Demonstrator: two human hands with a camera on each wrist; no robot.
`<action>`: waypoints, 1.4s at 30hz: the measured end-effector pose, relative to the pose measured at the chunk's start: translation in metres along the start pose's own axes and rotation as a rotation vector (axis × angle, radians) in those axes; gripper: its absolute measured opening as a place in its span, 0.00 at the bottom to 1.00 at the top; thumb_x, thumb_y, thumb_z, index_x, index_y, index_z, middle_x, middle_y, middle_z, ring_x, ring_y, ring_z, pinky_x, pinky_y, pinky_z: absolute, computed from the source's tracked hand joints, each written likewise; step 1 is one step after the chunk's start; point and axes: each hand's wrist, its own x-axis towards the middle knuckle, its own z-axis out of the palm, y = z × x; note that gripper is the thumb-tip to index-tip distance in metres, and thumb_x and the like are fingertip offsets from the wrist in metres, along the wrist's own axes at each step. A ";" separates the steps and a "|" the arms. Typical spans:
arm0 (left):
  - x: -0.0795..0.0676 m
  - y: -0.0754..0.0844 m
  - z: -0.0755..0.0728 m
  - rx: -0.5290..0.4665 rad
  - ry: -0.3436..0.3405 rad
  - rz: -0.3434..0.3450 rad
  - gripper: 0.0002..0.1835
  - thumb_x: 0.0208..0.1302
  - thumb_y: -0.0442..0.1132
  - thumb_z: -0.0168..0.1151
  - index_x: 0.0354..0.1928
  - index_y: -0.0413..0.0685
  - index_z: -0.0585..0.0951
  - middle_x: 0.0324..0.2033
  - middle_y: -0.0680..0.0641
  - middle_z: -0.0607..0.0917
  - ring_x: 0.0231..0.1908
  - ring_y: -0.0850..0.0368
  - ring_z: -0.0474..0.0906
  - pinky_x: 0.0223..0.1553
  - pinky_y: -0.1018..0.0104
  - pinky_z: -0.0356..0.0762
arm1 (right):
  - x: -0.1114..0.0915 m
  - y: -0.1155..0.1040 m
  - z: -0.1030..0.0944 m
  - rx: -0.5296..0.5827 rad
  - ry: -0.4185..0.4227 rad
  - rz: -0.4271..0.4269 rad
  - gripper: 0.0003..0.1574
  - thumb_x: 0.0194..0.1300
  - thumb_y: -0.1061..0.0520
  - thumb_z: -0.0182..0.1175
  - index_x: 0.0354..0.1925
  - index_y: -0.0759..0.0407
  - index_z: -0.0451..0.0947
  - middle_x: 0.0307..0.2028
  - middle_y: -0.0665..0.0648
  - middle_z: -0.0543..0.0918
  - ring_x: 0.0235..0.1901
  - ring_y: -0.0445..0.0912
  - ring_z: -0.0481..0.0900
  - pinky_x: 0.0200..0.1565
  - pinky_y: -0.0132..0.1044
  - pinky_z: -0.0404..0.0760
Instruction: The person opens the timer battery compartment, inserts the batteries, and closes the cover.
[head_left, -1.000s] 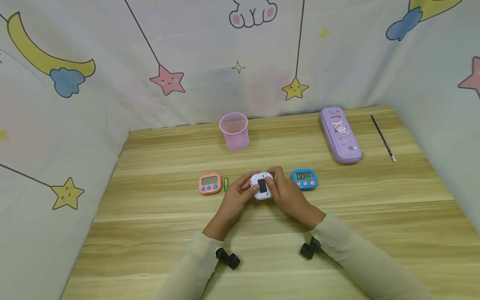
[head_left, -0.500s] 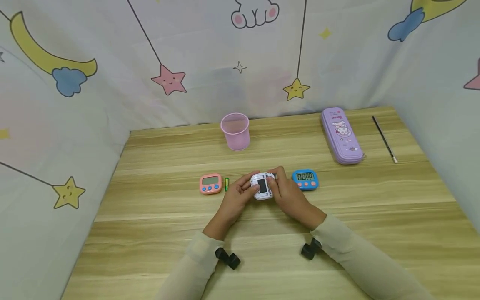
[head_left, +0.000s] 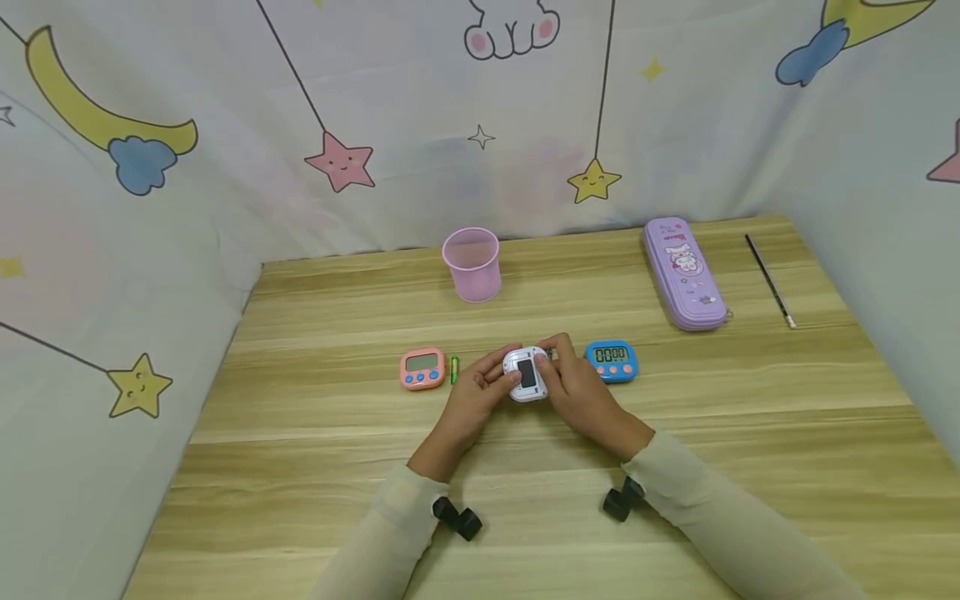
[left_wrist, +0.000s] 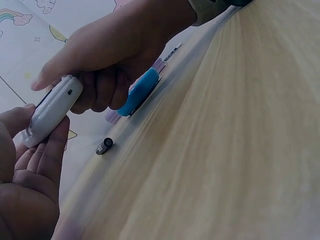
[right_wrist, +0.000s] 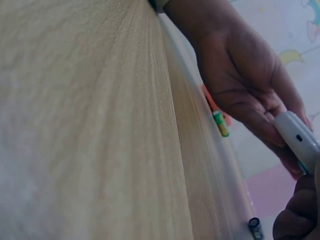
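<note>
Both hands hold a white digital timer (head_left: 528,374), its back turned up with a dark strip across it. My left hand (head_left: 468,402) grips its left side, thumb on the back and fingers underneath. On the right side, my right hand (head_left: 588,406) pinches it, thumb pressed on the back near the upper right edge. In the left wrist view the timer (left_wrist: 56,104) is held above the tabletop, edge toward the camera. A dark battery (left_wrist: 104,146) lies on the table beyond the hands. Left of my left hand are a green battery (head_left: 454,370) and a pink timer (head_left: 422,369).
A blue timer (head_left: 612,362) reading zeros sits just right of my right hand. Farther back stand a pink cup (head_left: 477,282) and a purple pencil case (head_left: 686,275), with a dark pencil (head_left: 770,281) at the right. A patterned cloth (head_left: 420,92) hangs behind the table.
The right thumb has shifted slightly on the back of the white timer. Both hands keep their hold and stay in nearly the same place.
</note>
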 end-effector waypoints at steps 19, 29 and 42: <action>0.002 -0.002 -0.005 -0.013 0.083 -0.008 0.24 0.68 0.35 0.61 0.65 0.48 0.74 0.57 0.43 0.80 0.53 0.55 0.79 0.45 0.69 0.80 | 0.002 0.006 -0.003 0.015 0.068 0.002 0.14 0.72 0.53 0.57 0.52 0.55 0.71 0.26 0.46 0.77 0.18 0.39 0.72 0.18 0.33 0.71; 0.003 -0.002 -0.008 -0.019 0.119 -0.029 0.25 0.67 0.37 0.63 0.66 0.46 0.73 0.57 0.42 0.80 0.51 0.57 0.79 0.43 0.69 0.81 | 0.004 0.009 -0.003 0.039 0.091 -0.013 0.09 0.70 0.56 0.59 0.48 0.55 0.75 0.27 0.46 0.82 0.21 0.37 0.77 0.22 0.34 0.75; 0.004 -0.001 -0.009 -0.023 0.149 -0.014 0.24 0.68 0.35 0.61 0.66 0.45 0.73 0.57 0.40 0.80 0.52 0.56 0.79 0.46 0.70 0.80 | 0.005 0.006 -0.005 0.130 0.097 0.067 0.07 0.66 0.59 0.61 0.43 0.54 0.77 0.32 0.48 0.83 0.31 0.40 0.80 0.31 0.33 0.82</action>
